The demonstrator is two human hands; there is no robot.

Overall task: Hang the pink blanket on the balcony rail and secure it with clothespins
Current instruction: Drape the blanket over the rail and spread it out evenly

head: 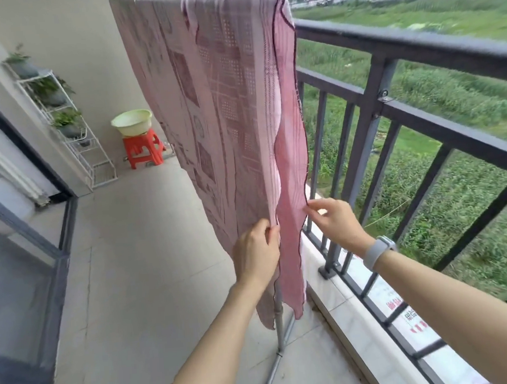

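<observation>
Both bare forearms reach forward and up from the near edge. The left hand (257,248) shows its back, knuckles up, its fingers (271,231) curled closed in a pinching grip. The right hand (334,223), to its right and slightly farther, is turned leftward, thumb and forefinger pressed together at the tips. The right wrist is banded.

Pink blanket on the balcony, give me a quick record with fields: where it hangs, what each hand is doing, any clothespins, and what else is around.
blanket: pink blanket draped over a high bar, beside the balcony railing
left hand: left hand pinching a lower fold
right hand: right hand pinching the dark-trimmed edge
clothespins: none visible
nearby: green basin on red stool; plant rack
</observation>
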